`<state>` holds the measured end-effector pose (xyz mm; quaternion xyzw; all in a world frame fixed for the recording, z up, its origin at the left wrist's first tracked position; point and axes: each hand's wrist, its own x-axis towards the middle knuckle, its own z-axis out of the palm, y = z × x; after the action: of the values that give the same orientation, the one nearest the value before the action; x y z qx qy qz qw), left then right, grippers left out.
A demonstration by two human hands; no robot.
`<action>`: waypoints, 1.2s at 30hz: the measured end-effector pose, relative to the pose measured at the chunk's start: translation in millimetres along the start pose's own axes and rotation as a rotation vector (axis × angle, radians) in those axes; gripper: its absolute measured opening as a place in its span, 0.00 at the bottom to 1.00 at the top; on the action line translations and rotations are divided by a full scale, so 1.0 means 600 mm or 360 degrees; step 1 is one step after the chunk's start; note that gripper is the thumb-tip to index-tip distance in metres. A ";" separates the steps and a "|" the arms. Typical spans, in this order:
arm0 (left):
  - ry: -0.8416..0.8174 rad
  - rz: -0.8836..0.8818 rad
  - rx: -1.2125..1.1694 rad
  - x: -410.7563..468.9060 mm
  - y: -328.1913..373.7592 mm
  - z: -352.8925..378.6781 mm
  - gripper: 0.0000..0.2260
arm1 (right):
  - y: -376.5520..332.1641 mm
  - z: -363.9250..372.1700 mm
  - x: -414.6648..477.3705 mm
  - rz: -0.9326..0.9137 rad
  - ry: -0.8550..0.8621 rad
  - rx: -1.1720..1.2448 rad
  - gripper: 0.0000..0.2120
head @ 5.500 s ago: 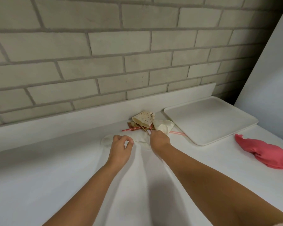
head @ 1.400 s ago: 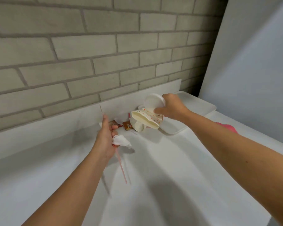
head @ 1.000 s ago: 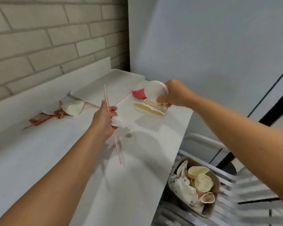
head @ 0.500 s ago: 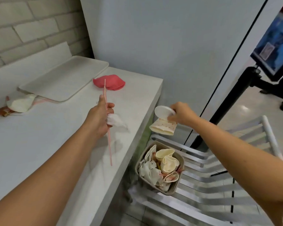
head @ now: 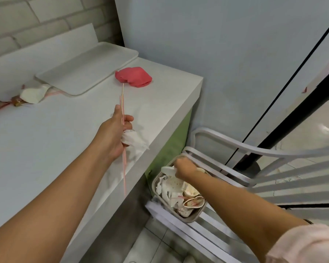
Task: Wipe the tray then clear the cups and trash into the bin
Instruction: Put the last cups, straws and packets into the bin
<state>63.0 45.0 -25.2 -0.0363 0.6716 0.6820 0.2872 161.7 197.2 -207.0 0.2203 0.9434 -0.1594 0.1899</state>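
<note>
a pale grey brick wall (head: 27, 21) backs a white desk (head: 46, 149) that ends at a blank grey panel, with a slatted metal chair (head: 273, 183) beside it.

head view, the only one i have: a small grey plastic bin (head: 190, 218) seems to sit on the chair slats just off the desk's end, packed with crushed cups and paper. my right hand (head: 184, 168) is down at its mouth, fingers curled round a dotted paper cup (head: 174, 182) with a round white lid (head: 167, 170) pinched against it. i cannot tell whether the cup touches the heap. my left hand (head: 114, 135) hovers above the desk edge, fingers closed on thin pink straws (head: 124, 168) and a crumpled white napkin (head: 134, 142).

handling, as i judge it: all featherweight. the cup is soft and flattened, so any pinch on its wall will do. the lid looks slick and could slip loose. the straws are long and whippy, best gripped mid-length. the napkin is limp and could drop out.

counts: one flat white plastic tray (head: 87, 69), one crumpled red cloth (head: 134, 78) just beside it, two straws in hand as far as i can make out, one napkin, and one cup and one lid in the right. left on the desk are one crushed white cup (head: 33, 93), a brown wrapper (head: 17, 102) and at least one loose pink straw (head: 54, 92).
</note>
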 end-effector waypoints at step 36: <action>-0.0119 0.0172 -0.0152 -0.015 -0.078 0.132 0.19 | -0.046 -0.193 -0.136 -0.0295 0.0504 0.1707 0.14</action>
<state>117.6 112.8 -55.7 0.0120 0.6282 0.7286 0.2727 182.9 189.0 -64.4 0.2233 0.7627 -0.5975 -0.1072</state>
